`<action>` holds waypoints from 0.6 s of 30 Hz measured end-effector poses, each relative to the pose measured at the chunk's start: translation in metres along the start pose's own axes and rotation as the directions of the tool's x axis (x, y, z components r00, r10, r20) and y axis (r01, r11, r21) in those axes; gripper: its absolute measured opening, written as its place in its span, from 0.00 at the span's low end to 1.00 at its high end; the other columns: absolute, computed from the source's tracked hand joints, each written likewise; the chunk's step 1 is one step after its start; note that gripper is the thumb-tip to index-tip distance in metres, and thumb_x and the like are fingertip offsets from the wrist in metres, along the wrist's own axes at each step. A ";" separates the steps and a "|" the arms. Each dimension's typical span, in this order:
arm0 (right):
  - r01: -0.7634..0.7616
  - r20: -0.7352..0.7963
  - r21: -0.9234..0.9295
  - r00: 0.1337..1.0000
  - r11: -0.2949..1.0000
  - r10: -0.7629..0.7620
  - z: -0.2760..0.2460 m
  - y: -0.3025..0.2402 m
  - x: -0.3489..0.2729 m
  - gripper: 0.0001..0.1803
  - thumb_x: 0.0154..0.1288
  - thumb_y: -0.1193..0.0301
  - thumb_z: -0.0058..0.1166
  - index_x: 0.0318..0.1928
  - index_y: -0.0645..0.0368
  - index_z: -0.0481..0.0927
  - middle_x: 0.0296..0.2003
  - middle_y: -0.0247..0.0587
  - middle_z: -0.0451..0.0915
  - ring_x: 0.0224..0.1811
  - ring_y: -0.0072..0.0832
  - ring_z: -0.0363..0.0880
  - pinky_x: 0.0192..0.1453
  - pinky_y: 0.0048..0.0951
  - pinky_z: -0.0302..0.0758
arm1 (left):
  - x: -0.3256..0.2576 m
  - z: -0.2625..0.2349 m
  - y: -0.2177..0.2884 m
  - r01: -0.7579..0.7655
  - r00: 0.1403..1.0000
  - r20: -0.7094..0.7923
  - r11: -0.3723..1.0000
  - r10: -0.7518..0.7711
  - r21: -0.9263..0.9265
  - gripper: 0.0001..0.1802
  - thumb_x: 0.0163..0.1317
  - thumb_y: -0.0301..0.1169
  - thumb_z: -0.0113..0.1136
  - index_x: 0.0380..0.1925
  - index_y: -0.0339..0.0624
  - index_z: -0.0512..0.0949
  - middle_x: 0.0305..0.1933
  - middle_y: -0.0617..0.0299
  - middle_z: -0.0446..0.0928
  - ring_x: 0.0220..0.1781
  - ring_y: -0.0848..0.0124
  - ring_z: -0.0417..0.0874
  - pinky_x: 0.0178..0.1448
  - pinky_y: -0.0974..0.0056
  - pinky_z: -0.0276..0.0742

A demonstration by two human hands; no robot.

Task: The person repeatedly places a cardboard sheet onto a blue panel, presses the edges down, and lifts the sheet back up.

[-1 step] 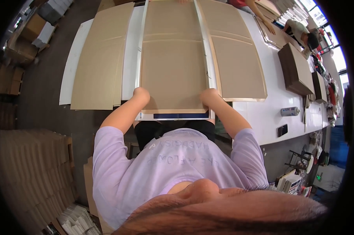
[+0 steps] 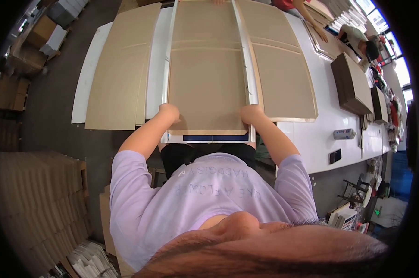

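Note:
A long, shallow cardboard tray (image 2: 206,88) with white raised sides lies lengthwise in front of me, its brown inner face up. Over its near left corner my left hand (image 2: 169,112) is closed, with the fingers curled to the inside. At the near right corner my right hand (image 2: 251,114) grips the opposite white side in a similar way. Most of the fingertips are hidden. A dark blue strip (image 2: 214,137) shows along the near end, close to my lap. Another person's hand (image 2: 218,2) is at the far end of the tray.
Flat cardboard sheets lie to the left (image 2: 119,78) and right (image 2: 283,78) on a white table (image 2: 306,143). A spray can (image 2: 344,134), a phone (image 2: 335,156) and a stack of brown panels (image 2: 350,83) are farther right. Another person's arm (image 2: 313,23) reaches in at upper right. Stacked cardboard (image 2: 38,199) stands lower left.

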State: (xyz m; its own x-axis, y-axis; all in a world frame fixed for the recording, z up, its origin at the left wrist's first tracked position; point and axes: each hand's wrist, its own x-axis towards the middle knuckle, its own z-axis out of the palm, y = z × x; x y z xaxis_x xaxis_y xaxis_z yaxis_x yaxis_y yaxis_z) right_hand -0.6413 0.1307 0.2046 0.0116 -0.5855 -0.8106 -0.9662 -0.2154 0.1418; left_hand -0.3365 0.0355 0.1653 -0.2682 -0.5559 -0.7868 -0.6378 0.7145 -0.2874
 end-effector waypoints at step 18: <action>0.583 -0.579 0.798 0.668 0.153 0.468 0.084 0.035 0.091 0.39 0.67 0.78 0.46 0.74 0.55 0.44 0.73 0.50 0.48 0.76 0.40 0.44 0.76 0.35 0.45 | 0.092 0.092 -0.045 -0.378 0.769 -0.470 0.284 -0.434 -0.881 0.38 0.69 0.51 0.41 0.72 0.42 0.50 0.78 0.52 0.40 0.80 0.54 0.31 0.74 0.42 0.18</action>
State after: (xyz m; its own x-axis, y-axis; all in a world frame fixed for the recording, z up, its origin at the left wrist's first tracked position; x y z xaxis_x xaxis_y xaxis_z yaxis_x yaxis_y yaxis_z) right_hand -0.6960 0.1352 0.0885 -0.2949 -0.9442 -0.1467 -0.3466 0.2488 -0.9044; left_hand -0.2659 -0.0084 0.0559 -0.2689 -0.9368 -0.2238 -0.7157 0.0388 0.6973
